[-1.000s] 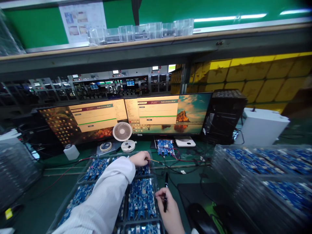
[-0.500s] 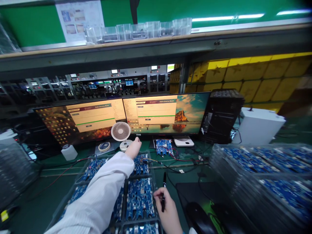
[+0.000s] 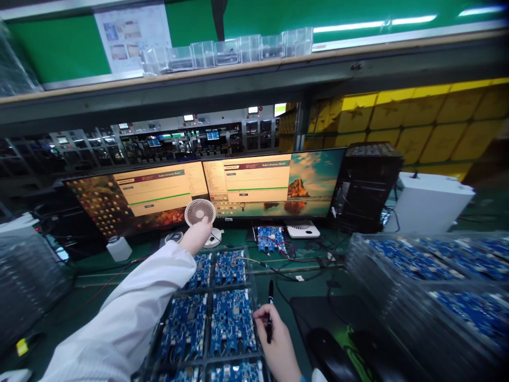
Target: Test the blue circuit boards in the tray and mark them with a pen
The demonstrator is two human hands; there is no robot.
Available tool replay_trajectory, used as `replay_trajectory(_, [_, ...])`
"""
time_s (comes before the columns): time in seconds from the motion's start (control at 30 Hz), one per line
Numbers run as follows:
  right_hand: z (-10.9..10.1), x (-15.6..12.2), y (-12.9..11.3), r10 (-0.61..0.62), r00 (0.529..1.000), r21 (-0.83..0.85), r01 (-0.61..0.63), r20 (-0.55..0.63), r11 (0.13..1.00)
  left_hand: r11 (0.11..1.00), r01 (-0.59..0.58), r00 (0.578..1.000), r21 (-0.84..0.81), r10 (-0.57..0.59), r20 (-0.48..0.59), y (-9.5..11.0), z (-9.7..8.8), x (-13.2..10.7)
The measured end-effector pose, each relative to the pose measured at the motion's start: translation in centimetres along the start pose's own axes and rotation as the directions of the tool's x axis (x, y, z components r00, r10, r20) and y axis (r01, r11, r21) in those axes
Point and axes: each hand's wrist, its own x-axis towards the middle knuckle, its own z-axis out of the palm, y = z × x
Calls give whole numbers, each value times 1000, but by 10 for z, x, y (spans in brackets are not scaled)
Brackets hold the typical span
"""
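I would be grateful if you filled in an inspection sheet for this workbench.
Surface: green bench top, partly covered.
Work items: blue circuit boards lying in a divided tray.
Left hand: extended beyond the tray, overlapping the white fan; contact unclear.
Right hand: beside the tray, holding a black pen.
Clutter: white bottle at the far left; black mouse at the near right.
Cables: thin yellow wire leading to a board in the tray; connection unclear.
Surroundings: two lit monitors behind; shelf above, bearing clear bins.
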Motion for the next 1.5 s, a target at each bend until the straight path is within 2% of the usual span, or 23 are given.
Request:
replay_trajectory(0.2, [1,0,0,-3,1000,-15,3,3,1000,997,73,997,-30,-72,8,-8,3,-7])
replay_trajectory(0.3, [1,0,0,-6,1000,-25,7,12,1000,994,94,994,-46,-97,-44,1,5,-4])
replay_trajectory(0.37, [0,0,0,-9,1000,-31,10,17,999,980,113,985,-161,-131,-109,11,13,-1])
replay_trajectory(0.43, [0,0,-1,-11,1000,-36,12,19,999,908,137,976,-396,-191,-100,21,28,4])
replay_trajectory(0.53, [-1,-1,-3,-13,1000,-45,14,22,999,749,179,978,-638,-207,31,28,60,10])
replay_trajectory(0.67, [0,-1,-5,-13,1000,-51,14,22,999,668,226,969,-709,-231,91,18,101,13])
replay_trajectory(0.77, [1,-2,-4,-19,1000,-51,20,23,998,632,242,964,-736,-243,108,5,120,10])
replay_trajectory(0.9, [0,-2,-3,-32,999,-52,33,28,998,655,225,967,-721,-243,80,-5,133,7])
replay_trajectory(1.13, [1,-2,1,-37,999,-77,39,34,996,705,195,973,-682,-225,46,-6,145,10])
replay_trajectory(1.33, [1,-2,2,-40,998,-87,43,39,995,749,165,983,-642,-178,45,-5,145,7])
replay_trajectory(1.5, [2,-1,5,-49,998,-89,53,44,995,805,213,976,-554,-201,84,-3,142,5])
